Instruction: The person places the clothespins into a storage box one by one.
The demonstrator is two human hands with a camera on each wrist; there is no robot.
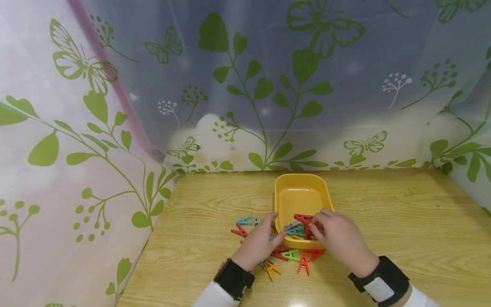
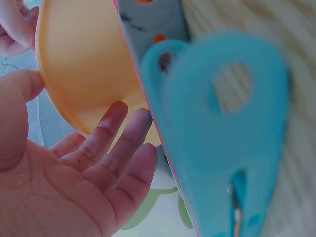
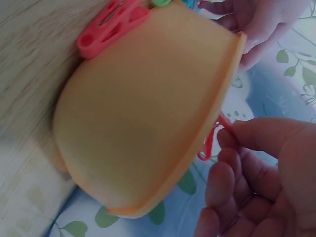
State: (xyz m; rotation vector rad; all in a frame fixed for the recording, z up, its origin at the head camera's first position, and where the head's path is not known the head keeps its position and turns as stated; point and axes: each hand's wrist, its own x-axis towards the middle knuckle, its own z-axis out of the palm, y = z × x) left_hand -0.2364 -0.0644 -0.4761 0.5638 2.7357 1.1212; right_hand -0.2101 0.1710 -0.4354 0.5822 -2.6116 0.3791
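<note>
Over the near right corner of a yellow plastic tub [image 1: 280, 204], my right hand [image 1: 339, 234] pinches a red clothespin [image 3: 213, 138] between thumb and forefinger. Beneath it, blue and grey clothespins [image 1: 295, 230] lie inside the tub's near end. My left hand [image 1: 258, 241] is at the near left corner. In the left wrist view its thumb [image 2: 30, 84] touches the rim, and its other fingers lie loosely extended along the outer wall. A large blue clothespin [image 2: 222, 133] fills the right of that view, close to the camera.
Loose clothespins lie on the wooden table [image 1: 391, 213] around the tub's near and left sides, among them a green one [image 1: 290, 255], an orange one [image 1: 271, 269] and a red one [image 1: 303, 265]. A leaf-and-butterfly patterned curtain [image 1: 245, 106] hangs behind and to the left.
</note>
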